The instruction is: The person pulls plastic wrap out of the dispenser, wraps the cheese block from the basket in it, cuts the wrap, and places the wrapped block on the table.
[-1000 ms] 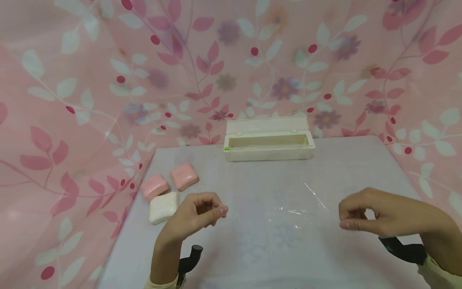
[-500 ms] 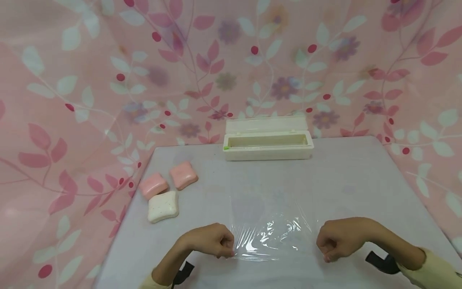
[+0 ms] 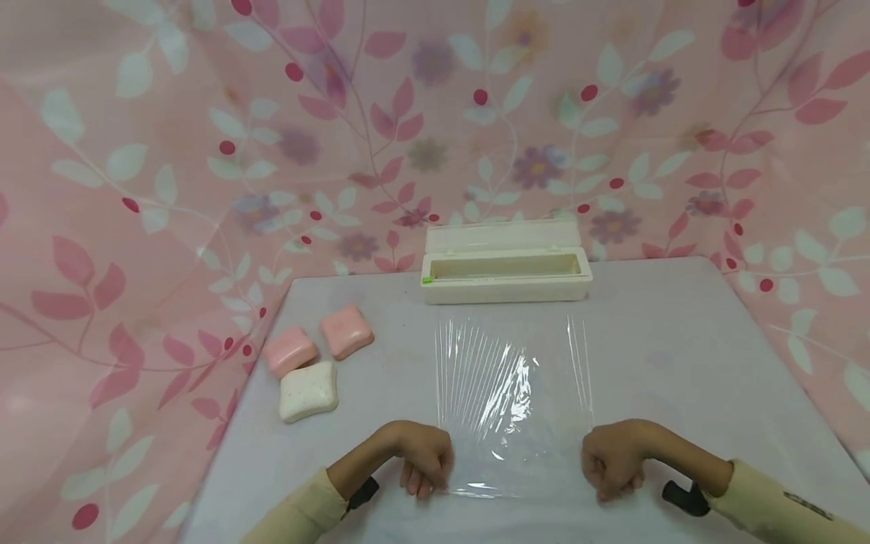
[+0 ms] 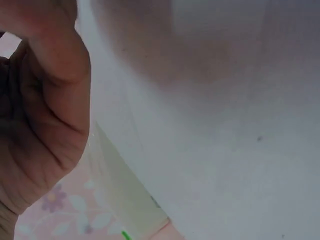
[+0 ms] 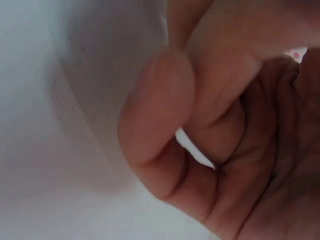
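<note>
A clear sheet of cling film (image 3: 513, 434) stretches between both hands near the front of the table, with shiny creases fanning across it. My left hand (image 3: 427, 459) pinches its near left corner, fingers curled. At the near right corner, my right hand (image 3: 614, 459) pinches the film too. In the right wrist view, the thumb of the right hand (image 5: 200, 130) meets the curled index finger. The left wrist view has the curled left hand (image 4: 47, 105) at its left edge, its fingertips out of sight. Whether the film touches the tabletop I cannot tell.
A long white box (image 3: 506, 292) with its lid raised and a green slider stands at the table's back edge. Two pink soap bars (image 3: 347, 332) and a white speckled soap bar (image 3: 308, 391) lie at left. Floral pink cloth (image 3: 435, 151) hangs behind the table (image 3: 680, 325).
Both hands have come nearer the table's front edge, and the right hand has moved left toward the other. The film now shows spread out and creased between them. Box and soaps stay put.
</note>
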Demonstrator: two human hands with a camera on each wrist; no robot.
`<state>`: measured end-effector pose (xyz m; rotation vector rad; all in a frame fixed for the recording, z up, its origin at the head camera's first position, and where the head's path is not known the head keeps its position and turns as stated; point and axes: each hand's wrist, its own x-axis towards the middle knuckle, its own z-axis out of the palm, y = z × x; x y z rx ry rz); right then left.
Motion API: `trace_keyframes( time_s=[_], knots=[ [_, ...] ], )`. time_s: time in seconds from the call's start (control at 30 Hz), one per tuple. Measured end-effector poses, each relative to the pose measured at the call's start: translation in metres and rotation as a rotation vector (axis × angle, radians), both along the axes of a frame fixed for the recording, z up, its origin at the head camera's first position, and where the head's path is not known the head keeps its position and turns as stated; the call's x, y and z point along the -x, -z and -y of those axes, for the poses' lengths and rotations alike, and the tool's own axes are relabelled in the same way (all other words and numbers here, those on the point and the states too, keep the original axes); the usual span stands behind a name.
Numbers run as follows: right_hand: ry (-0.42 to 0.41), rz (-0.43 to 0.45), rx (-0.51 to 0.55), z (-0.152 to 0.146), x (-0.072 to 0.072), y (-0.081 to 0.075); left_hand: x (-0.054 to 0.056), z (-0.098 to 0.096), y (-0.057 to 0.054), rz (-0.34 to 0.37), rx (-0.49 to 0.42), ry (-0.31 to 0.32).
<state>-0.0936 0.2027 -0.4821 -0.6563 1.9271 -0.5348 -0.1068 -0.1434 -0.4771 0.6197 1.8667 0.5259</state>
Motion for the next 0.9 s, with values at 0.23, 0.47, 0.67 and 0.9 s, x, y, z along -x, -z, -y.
trace_keyframes(
  time_s=[0.23,0.47,0.67,0.9],
  knots=[
    [0.091,-0.024,-0.055,0.004,-0.004,0.007,-0.003,-0.001,0.009,-0.045,0.095,-0.017],
    [0.096,-0.072,-0.109,0.006,-0.005,0.007,-0.009,0.007,0.008,-0.098,0.043,-0.048],
    [0.108,-0.091,-0.130,0.005,-0.007,0.006,-0.008,0.030,-0.004,-0.179,-0.027,-0.053],
    [0.146,-0.082,-0.136,0.003,-0.007,0.009,0.011,0.090,-0.032,-0.691,-0.003,-0.301]
  ],
)
